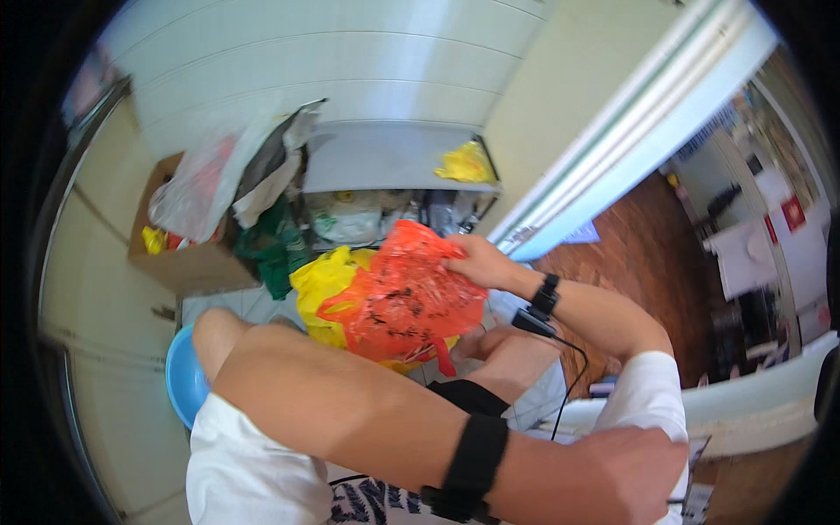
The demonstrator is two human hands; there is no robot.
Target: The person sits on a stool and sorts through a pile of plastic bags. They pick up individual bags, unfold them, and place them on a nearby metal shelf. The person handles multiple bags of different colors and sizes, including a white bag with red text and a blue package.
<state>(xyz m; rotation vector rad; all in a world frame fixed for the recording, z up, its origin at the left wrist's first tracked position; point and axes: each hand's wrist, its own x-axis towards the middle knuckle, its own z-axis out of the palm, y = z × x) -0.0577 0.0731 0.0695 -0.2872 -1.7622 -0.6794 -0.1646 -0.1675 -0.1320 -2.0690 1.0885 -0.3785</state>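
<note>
A crumpled red plastic bag with dark printed writing hangs from my right hand, which pinches its upper right edge. Behind and below the red bag, a yellow plastic bag is partly covered. My left forearm crosses in front of my body, close to the camera. At its end my left hand lies against my right upper arm, by the white sleeve; its fingers are blurred and cannot be made out. Each wrist wears a black strap, and a cable runs from the right one.
A cardboard box holding plastic bags stands left, beside a green bag. A grey-topped shelf carries a yellow bag. A blue basin sits by my knee. On the right, a door frame borders a wooden floor.
</note>
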